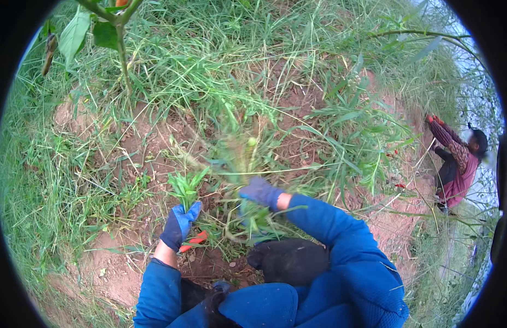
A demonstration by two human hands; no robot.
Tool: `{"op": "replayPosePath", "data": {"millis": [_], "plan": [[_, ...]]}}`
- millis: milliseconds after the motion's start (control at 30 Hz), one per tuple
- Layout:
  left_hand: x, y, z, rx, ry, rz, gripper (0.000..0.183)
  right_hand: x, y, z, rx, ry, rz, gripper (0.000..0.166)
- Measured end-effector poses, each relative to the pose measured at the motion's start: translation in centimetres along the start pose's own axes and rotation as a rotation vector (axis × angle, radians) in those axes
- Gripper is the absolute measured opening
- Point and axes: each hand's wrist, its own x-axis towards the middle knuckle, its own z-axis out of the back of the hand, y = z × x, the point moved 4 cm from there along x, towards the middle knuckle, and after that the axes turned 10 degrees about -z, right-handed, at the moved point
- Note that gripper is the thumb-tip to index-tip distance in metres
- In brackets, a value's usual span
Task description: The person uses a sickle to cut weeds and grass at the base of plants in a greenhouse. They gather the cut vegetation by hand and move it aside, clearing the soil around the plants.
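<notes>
Both of my hands wear blue and dark work gloves. My left hand (181, 223) is closed around a small bunch of leafy green stems (185, 189), whose tips point away from me. Beside that wrist, an orange-red object (193, 241), perhaps a tool handle, lies low near the soil. My right hand (259, 192) is blurred and closed, at a blurred clump of grass and weeds (241, 153); its fingertips are hard to make out. More leafy stems (259, 219) show just below the right hand.
A plant stem with broad leaves (121, 53) rises at the upper left. Cut or pulled grass (220, 88) lies over reddish soil (118, 266). At the far right a person in a pink top (460, 168) crouches, wearing red gloves. Thin branches (425, 33) reach in from the right.
</notes>
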Motion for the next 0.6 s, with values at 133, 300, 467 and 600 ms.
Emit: {"op": "replayPosePath", "data": {"millis": [133, 300, 467, 600], "plan": [[-0.9, -0.2, -2.8, -0.259, 0.050, 0.134, 0.037, 2.3, 10.4, -2.6, 0.549, 0.162, -0.131, 0.046], [0.7, 3.7, -1.1, -0.659, -0.036, 0.226, 0.031, 2.3, 11.4, -1.2, 0.675, 0.099, -0.019, 0.053], [0.8, 6.5, 7.5, -0.098, -0.623, -0.110, 0.046, 2.5, -1.9, 9.5, 0.561, -0.488, -0.287, 0.036], [-0.7, 6.6, 10.8, -0.033, -0.782, -0.168, 0.042, -0.1, -18.6, 9.6, -0.247, -0.468, -0.843, 0.053]]}}
